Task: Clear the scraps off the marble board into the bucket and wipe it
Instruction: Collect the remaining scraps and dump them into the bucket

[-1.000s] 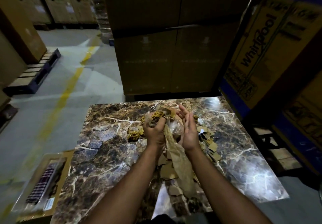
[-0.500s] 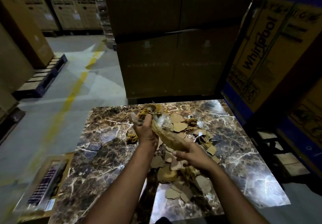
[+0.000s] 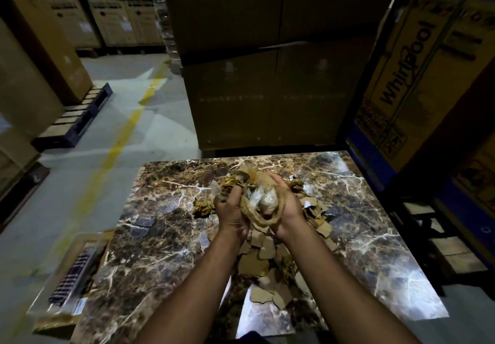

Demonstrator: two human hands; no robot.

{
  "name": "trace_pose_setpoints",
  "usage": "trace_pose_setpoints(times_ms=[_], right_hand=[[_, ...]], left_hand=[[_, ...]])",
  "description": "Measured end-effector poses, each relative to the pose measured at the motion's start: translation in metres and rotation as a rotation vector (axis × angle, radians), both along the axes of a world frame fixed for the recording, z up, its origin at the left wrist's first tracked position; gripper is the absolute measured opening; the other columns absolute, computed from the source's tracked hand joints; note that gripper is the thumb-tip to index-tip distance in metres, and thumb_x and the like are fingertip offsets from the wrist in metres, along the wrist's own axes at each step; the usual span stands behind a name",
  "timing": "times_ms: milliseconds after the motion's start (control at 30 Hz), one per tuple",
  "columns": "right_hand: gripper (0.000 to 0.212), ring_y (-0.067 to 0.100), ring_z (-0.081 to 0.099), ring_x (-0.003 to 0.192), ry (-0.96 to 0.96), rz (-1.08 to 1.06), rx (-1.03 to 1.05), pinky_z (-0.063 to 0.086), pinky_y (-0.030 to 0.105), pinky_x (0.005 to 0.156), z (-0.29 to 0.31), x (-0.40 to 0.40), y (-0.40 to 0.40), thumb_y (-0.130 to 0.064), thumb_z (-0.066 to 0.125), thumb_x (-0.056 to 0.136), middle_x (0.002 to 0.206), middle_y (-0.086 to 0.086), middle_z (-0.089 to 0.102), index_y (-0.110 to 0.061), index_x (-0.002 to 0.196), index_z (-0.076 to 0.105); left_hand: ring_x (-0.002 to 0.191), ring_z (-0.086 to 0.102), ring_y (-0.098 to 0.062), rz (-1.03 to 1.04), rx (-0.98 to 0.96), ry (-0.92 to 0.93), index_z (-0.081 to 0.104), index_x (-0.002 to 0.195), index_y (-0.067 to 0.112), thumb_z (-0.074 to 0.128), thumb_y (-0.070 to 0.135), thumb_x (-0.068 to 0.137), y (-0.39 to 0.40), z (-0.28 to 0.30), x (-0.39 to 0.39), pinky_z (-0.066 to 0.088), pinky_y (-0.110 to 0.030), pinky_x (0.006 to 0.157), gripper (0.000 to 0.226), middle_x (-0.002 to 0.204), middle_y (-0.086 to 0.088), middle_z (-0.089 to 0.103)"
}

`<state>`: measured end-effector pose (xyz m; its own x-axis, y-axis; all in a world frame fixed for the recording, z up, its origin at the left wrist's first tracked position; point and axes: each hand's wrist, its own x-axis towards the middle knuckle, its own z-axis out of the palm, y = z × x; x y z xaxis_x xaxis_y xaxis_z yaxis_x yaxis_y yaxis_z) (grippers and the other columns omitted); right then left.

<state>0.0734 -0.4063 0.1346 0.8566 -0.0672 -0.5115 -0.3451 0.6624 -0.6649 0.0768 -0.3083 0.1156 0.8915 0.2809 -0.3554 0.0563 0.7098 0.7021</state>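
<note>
A brown veined marble board (image 3: 150, 239) lies in front of me. Torn cardboard scraps (image 3: 258, 263) and crumpled paper (image 3: 202, 207) are strewn down its middle. Above the pile, my left hand (image 3: 231, 211) and my right hand (image 3: 285, 209) together grip a bundle of scraps (image 3: 261, 201): a long brown paper strip, clear plastic wrap and crumpled yellow-brown bits. The strip loops under the bundle between both palms. No bucket shows in this view.
Tall cardboard cartons (image 3: 267, 76) stand just behind the board, and a printed carton (image 3: 409, 76) rises at the right. A flat packaged item (image 3: 69, 282) lies on the floor at the board's left. A pallet (image 3: 75, 118) and a yellow floor line (image 3: 117, 140) lie farther left.
My right hand came up from the low end of the paper strip and joined the left hand, gathering the strip into the bundle. The strip no longer hangs down over the pile.
</note>
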Motion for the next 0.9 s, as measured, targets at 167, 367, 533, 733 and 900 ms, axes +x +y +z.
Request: trace_pose_setpoints(times_ms=[167,367,533,733,900], right_hand=[[0.029,0.023,0.071,0.075,-0.146,-0.07,-0.082,0.06,0.03,0.067,0.008,-0.002,0.012,-0.011,0.041,0.103,0.091,0.013,0.072,-0.008,0.101,0.069],[0.033,0.023,0.071,0.104,-0.289,-0.032,-0.303,0.058,0.038,0.09,0.004,-0.009,0.022,-0.02,0.043,0.104,0.111,0.004,0.075,-0.015,0.11,0.075],[0.031,0.01,0.067,0.107,-0.423,0.047,-0.583,0.056,0.024,0.086,-0.014,-0.014,0.036,-0.018,0.044,0.104,0.113,-0.007,0.073,-0.024,0.105,0.075],[0.028,0.004,0.066,0.103,-0.508,0.285,-0.63,0.052,0.023,0.09,-0.037,-0.029,0.09,-0.014,0.046,0.106,0.109,-0.008,0.074,-0.022,0.11,0.073],[0.025,0.012,0.07,0.099,-0.574,0.473,-0.6,0.057,0.038,0.09,-0.042,-0.066,0.166,-0.02,0.049,0.106,0.105,-0.006,0.075,-0.028,0.106,0.073]], left_hand=[[0.058,0.064,-0.015,0.022,0.312,-0.034,0.063,0.104,-0.001,0.073,0.026,0.064,-0.003,-0.005,-0.002,0.053,-0.028,0.054,0.049,0.073,-0.004,0.067],[0.06,0.062,0.0,0.066,0.669,-0.229,0.064,0.085,0.022,0.065,0.007,0.075,-0.009,-0.003,-0.008,0.052,-0.02,0.058,0.018,0.068,0.016,0.068],[0.062,0.065,0.001,0.146,0.597,-0.135,0.064,0.097,0.003,0.065,0.003,0.083,0.004,-0.016,-0.027,0.051,-0.016,0.06,0.015,0.07,0.01,0.07],[0.081,0.067,-0.009,0.293,0.547,-0.1,0.06,0.106,-0.014,0.053,0.008,0.08,0.057,-0.019,-0.068,0.053,-0.021,0.077,0.035,0.093,-0.013,0.068],[0.08,0.067,-0.008,0.473,0.533,-0.071,0.063,0.097,0.003,0.053,0.004,0.078,0.122,-0.016,-0.119,0.053,-0.023,0.077,0.022,0.082,0.007,0.073]])
